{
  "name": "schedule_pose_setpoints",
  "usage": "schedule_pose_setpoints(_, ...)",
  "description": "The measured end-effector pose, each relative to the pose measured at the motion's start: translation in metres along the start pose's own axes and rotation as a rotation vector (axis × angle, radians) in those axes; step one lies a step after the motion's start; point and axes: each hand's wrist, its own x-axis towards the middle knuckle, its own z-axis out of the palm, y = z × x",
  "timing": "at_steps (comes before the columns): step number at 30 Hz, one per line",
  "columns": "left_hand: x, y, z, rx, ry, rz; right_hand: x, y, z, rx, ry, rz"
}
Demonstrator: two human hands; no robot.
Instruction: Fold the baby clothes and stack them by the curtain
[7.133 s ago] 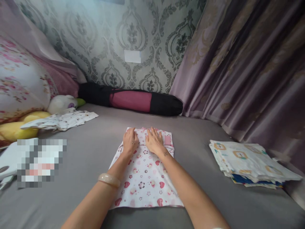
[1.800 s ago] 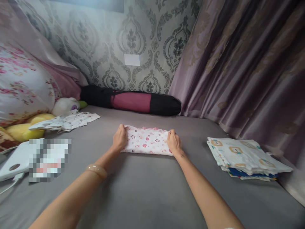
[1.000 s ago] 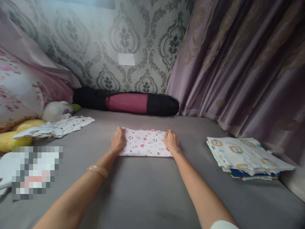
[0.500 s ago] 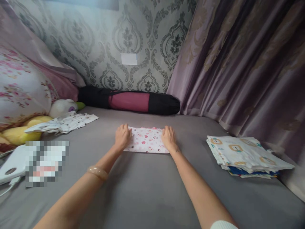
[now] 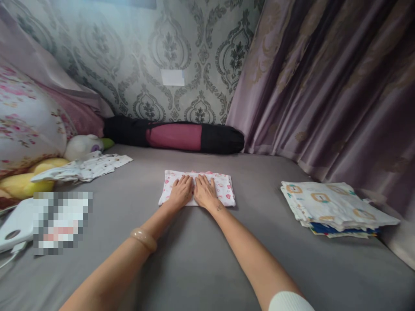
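A folded white cloth with pink and red prints (image 5: 223, 183) lies flat on the grey bed sheet (image 5: 201, 259), in the middle of the head view. Both palms rest on top of it, side by side near its centre. My left hand (image 5: 182, 190) is flat with its fingers stretched forward, and a pale bangle (image 5: 143, 240) circles that forearm. Close beside it, my right hand (image 5: 205, 190) also lies flat with fingers a little spread. The hands cover the middle of the cloth; its left and right ends show.
At the right lies a stack of folded cloths (image 5: 333, 203). A long black and maroon bag (image 5: 175, 136) runs along the wall. On the left are a crumpled spotted cloth (image 5: 87, 167), a yellow plush toy (image 5: 19, 185), a floral pillow (image 5: 29, 116) and a white device (image 5: 16, 220) with a cable.
Both hands have let go of the cloth's two side edges and come inward, now lying flat on its middle. The view has shifted slightly.
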Motion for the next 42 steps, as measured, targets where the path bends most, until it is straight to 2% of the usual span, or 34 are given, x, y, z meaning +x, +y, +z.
schedule_pose_setpoints(9,-0.002,0.000,0.010,0.006,0.034,-0.023,-0.001,0.004,0.005,0.000,-0.033,0.032)
schedule_pose_setpoints(17,-0.003,-0.002,0.013,0.053,0.079,-0.130,-0.002,0.006,0.003,-0.056,-0.031,0.108)
schedule_pose_setpoints(26,-0.004,0.001,0.009,0.045,0.104,-0.221,-0.005,0.021,0.002,-0.084,-0.012,0.161)
schedule_pose_setpoints(33,-0.008,-0.011,0.001,0.058,0.099,-0.105,-0.008,0.039,-0.002,-0.126,-0.020,0.174)
schedule_pose_setpoints(38,-0.011,-0.030,-0.005,0.060,0.048,0.011,-0.013,0.050,-0.008,-0.123,-0.030,0.094)
schedule_pose_setpoints(42,-0.012,-0.040,-0.007,0.036,-0.022,0.049,-0.015,0.061,-0.016,-0.109,-0.100,0.026)
